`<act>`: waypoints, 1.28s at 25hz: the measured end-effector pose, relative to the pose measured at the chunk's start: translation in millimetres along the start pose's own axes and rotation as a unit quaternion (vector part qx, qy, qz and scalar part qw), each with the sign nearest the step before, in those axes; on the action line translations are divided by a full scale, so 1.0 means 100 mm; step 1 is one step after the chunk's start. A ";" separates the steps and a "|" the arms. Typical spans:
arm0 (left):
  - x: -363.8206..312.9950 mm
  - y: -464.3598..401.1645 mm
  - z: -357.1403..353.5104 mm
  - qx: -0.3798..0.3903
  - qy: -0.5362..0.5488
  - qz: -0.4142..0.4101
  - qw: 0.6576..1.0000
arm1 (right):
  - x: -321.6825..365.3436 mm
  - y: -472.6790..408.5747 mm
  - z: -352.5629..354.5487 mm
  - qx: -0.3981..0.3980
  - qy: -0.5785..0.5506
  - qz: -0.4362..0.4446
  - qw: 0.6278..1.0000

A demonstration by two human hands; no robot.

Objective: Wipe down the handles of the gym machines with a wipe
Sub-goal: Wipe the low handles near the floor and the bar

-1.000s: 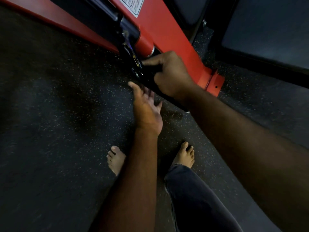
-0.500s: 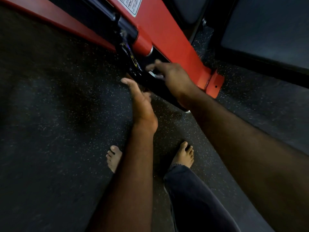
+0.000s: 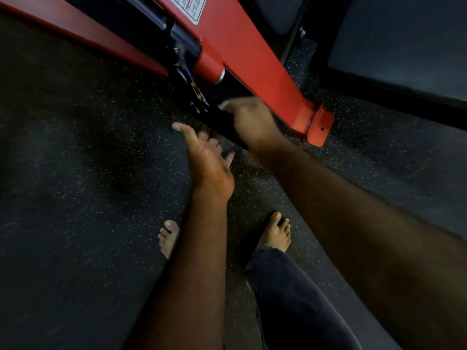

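A black handle [image 3: 225, 125] hangs under the red machine arm [image 3: 252, 59], below a black clip and linkage [image 3: 194, 89]. My right hand [image 3: 252, 117] is blurred and lies curled over the handle's upper side. No wipe shows in it; anything under the palm is hidden. My left hand [image 3: 209, 160] is just below the handle, palm turned up and thumb spread. Its fingertips touch the handle's underside and it holds nothing.
The red arm ends in a bracket [image 3: 321, 125] close to my right wrist. A second red beam [image 3: 88, 36] runs off to the upper left. Dark padded seats [image 3: 404, 46] fill the top right. My bare feet [image 3: 276, 233] stand on speckled black rubber flooring [image 3: 75, 198].
My right hand has slid down the handle toward me, away from the clip. My left hand turned palm-up beneath the handle and stays there.
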State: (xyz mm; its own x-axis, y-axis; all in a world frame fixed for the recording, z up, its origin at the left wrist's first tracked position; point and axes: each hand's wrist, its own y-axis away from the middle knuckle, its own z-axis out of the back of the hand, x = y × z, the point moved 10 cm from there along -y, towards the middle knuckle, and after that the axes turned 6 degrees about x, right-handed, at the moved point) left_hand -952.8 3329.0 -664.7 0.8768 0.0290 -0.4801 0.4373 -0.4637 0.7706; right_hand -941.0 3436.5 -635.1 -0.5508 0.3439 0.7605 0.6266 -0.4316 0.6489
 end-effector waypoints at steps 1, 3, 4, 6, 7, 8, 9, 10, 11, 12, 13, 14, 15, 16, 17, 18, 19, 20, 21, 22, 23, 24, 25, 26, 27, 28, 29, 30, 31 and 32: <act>0.01 0.02 -0.02 0.009 0.015 0.003 1.000 | 0.24 0.02 -0.14 -0.013 0.025 0.046 0.999; 0.05 0.06 -0.05 0.019 0.020 0.015 1.000 | 0.47 0.12 -0.27 -0.075 0.091 0.119 0.986; 0.07 0.07 -0.07 0.024 0.015 0.025 0.999 | 0.46 0.18 -0.26 -0.103 0.123 0.151 0.975; 0.12 0.07 -0.10 0.037 0.030 0.046 0.998 | 0.16 0.23 -0.06 -0.143 0.162 0.147 0.965; 0.16 0.06 -0.11 0.037 0.045 0.057 0.997 | -0.11 0.21 0.11 -0.161 0.163 0.105 0.968; 0.20 0.05 -0.11 0.034 0.052 0.068 0.996 | -0.40 0.21 0.30 -0.175 0.158 0.052 0.970; 0.25 0.05 -0.11 0.030 0.053 0.077 0.995 | -0.69 0.21 0.46 -0.183 0.153 -0.003 0.971; 0.30 0.06 -0.11 0.027 0.050 0.084 0.995 | -0.94 0.22 0.60 -0.190 0.151 -0.053 0.969; 0.35 0.07 -0.11 0.023 0.046 0.090 0.995 | -1.12 0.23 0.70 -0.196 0.151 -0.091 0.965; 0.40 0.07 -0.09 0.017 0.036 0.095 0.995 | -1.22 0.24 0.75 -0.204 0.148 -0.119 0.960; 0.40 0.08 -0.07 0.009 0.020 0.094 0.995 | -1.21 0.24 0.74 -0.216 0.142 -0.136 0.957; 0.38 0.09 -0.04 0.001 0.000 0.089 0.996 | -1.08 0.23 0.67 -0.225 0.137 -0.135 0.955; 0.35 0.09 -0.01 -0.006 -0.012 0.081 0.997 | -0.83 0.19 0.54 -0.224 0.139 -0.099 0.959; 0.33 0.07 0.03 -0.016 -0.018 0.070 0.997 | -0.48 0.15 0.35 -0.208 0.143 -0.036 0.967; 0.28 0.08 0.06 -0.029 -0.021 0.055 0.998 | -0.12 0.13 0.13 -0.186 0.137 0.033 0.972; 0.22 0.09 0.07 -0.039 -0.019 0.042 0.998 | 0.20 0.16 -0.07 -0.172 0.126 0.094 0.972; 0.19 0.09 0.08 -0.044 -0.007 0.035 0.998 | 0.41 0.19 -0.19 -0.175 0.119 0.135 0.968; 0.16 0.08 0.08 -0.049 0.002 0.032 0.998 | 0.47 0.20 -0.21 -0.190 0.123 0.157 0.961; 0.16 0.05 0.09 -0.048 0.014 0.035 0.998 | 0.38 0.18 -0.15 -0.209 0.141 0.154 0.955; 0.16 0.03 0.08 -0.042 0.013 0.040 0.998 | 0.17 0.15 -0.03 -0.225 0.163 0.127 0.952; 0.16 0.01 0.04 -0.025 0.020 0.043 0.999 | -0.15 0.13 0.15 -0.241 0.170 0.084 0.952; 0.17 -0.03 0.01 -0.015 0.031 0.046 0.998 | -0.48 0.13 0.35 -0.250 0.161 0.043 0.954; 0.18 -0.04 -0.04 -0.002 0.042 0.049 0.998 | -0.79 0.15 0.52 -0.250 0.148 0.003 0.957; 0.20 -0.06 -0.07 0.004 0.034 0.044 0.998 | -1.02 0.17 0.64 -0.242 0.143 -0.033 0.959; 0.22 -0.08 -0.06 0.004 0.024 0.039 0.999 | -1.15 0.19 0.71 -0.234 0.134 -0.064 0.961; 0.24 -0.08 -0.06 -0.003 0.006 0.042 0.999 | -1.17 0.19 0.73 -0.234 0.127 -0.085 0.960; 0.23 -0.06 -0.06 -0.016 -0.012 0.041 0.999 | -1.10 0.19 0.71 -0.238 0.112 -0.090 0.961; 0.18 0.00 -0.03 -0.035 -0.044 0.029 0.998 | -0.92 0.18 0.63 -0.240 0.101 -0.069 0.963; 0.12 0.02 0.01 -0.056 -0.079 0.016 0.995 | -0.67 0.15 0.49 -0.239 0.104 -0.035 0.965; 0.05 0.05 0.03 -0.076 -0.105 0.018 0.991 | -0.40 0.12 0.33 -0.228 0.120 -0.008 0.966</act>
State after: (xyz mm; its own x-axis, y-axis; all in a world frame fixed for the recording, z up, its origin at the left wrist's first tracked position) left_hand -947.3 3324.0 -664.7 0.8385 -0.1771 -0.5153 0.4456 -0.3215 0.8355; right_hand -893.2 3444.8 -657.1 -0.7048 0.1738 0.6878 0.3388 -0.7693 0.5416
